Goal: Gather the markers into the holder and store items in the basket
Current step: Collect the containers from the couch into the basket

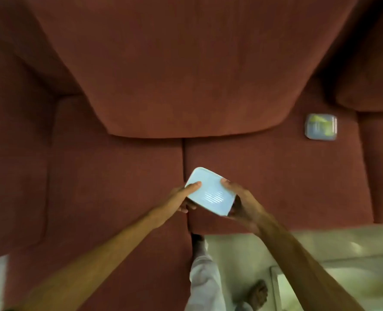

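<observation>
Item: pale blue square box (pixel 209 191), held over the red sofa seat (pixel 118 176), left hand (pixel 181 198) and right hand (pixel 242 205) each gripping an edge; second box (pixel 321 126) lies well apart; risk: tilted, shallow grip may let it slip.

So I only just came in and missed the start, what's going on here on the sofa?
A person stands over a dark red sofa, holding a pale blue box in both hands. The left hand has its thumb on top and fingers beneath; the right hand grips the opposite edge. The box is held above the seat cushions. A second, similar box lies flat on the right-hand cushion. No markers, holder or basket are in view.
</observation>
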